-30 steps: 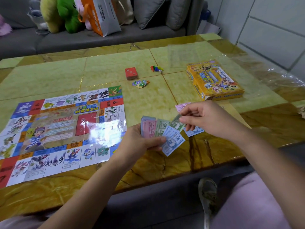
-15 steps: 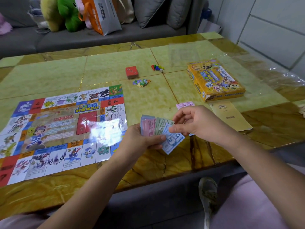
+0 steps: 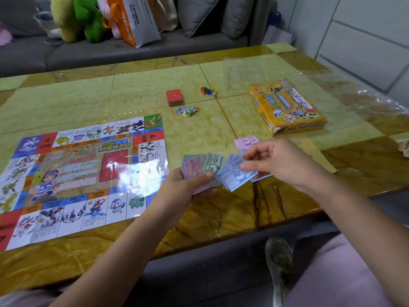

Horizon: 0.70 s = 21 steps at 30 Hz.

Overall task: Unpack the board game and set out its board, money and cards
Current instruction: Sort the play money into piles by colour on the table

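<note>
The game board [image 3: 75,173] lies unfolded and flat on the left of the table. My left hand [image 3: 188,187] grips a fanned stack of play money [image 3: 205,167] in pink, green and blue just off the board's right edge. My right hand [image 3: 281,162] pinches the end of a blue note [image 3: 232,176] at the fan's right side. Under that hand a pink note [image 3: 245,141] and a blue note lie on the table. A red card deck [image 3: 175,97] sits further back, with small colourful cards [image 3: 187,111] and pawns with a die [image 3: 209,91] near it.
The yellow game box [image 3: 285,106] stands at the right, with a tan leaflet [image 3: 309,149] in front of it. Clear plastic wrap [image 3: 367,100] covers the table's right end. A sofa with plush toys and a paper bag [image 3: 130,18] runs behind the table.
My right hand came back from the notes on the table to the fan and now pinches a blue note. My left hand has kept hold of the stack.
</note>
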Motion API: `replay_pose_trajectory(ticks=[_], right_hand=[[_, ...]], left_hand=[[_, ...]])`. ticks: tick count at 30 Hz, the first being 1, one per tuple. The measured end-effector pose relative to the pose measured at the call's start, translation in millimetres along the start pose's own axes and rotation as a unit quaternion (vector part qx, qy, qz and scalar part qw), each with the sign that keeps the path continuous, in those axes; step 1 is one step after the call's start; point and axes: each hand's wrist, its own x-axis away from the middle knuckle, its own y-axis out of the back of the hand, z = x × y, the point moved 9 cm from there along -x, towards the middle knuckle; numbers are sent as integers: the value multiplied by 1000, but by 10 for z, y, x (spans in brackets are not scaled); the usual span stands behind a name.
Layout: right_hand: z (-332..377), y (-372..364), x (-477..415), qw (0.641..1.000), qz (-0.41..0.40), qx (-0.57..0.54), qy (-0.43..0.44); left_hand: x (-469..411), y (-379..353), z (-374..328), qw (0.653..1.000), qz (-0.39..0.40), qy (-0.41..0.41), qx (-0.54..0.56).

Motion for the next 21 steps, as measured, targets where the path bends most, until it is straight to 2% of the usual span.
replay_pose_trajectory(ticks=[8,11,16,21], right_hand=[[-236,682,34,991,-102,-54,-62],[-426,721,32,988,-98,-49,-107],[-633,637,-12,986,-91,49,-132],[-494,657,-24,969,-124,207,-59]], left_hand=[[-27,12,47,1000,-9,10,16],[-33,20,83,999,-17,21,19],[-33,32,100,999,-21,24,16],[-25,39,96,999,-20,24,19]])
